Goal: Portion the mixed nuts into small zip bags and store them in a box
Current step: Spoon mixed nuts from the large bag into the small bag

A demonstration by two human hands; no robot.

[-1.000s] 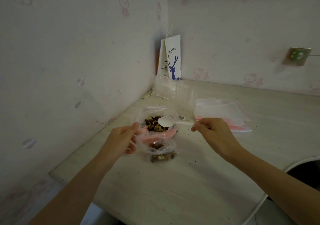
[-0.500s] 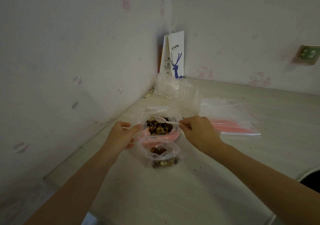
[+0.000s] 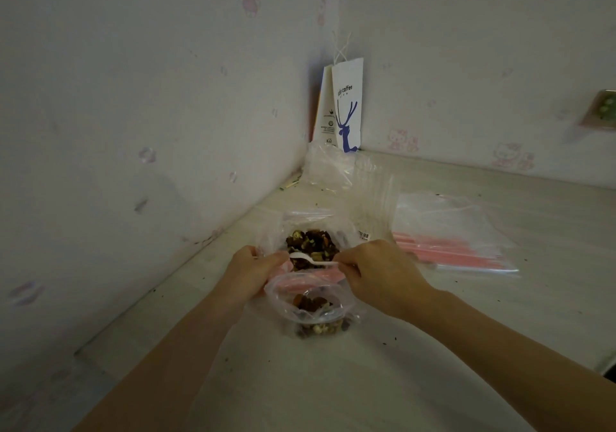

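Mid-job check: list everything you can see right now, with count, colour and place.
nut bag: 1, clear, brown mixed nuts inside, open, table centre
small zip bag: 1, clear with pink strip, part filled, in front of the nut bag
spoon: 1, white, over the nut bag
empty zip bags: stack, count unclear, clear with pink strips, right of the nut bag
clear container: 1, transparent, behind the nut bag
crumpled plastic: 1, clear, in the corner
paper bag: 1, white with blue deer, upright in the corner
wall socket: 1, pale, blurred, right wall
table: 1, pale
left hand: holds the small zip bag's rim
right hand: pinches the spoon handle
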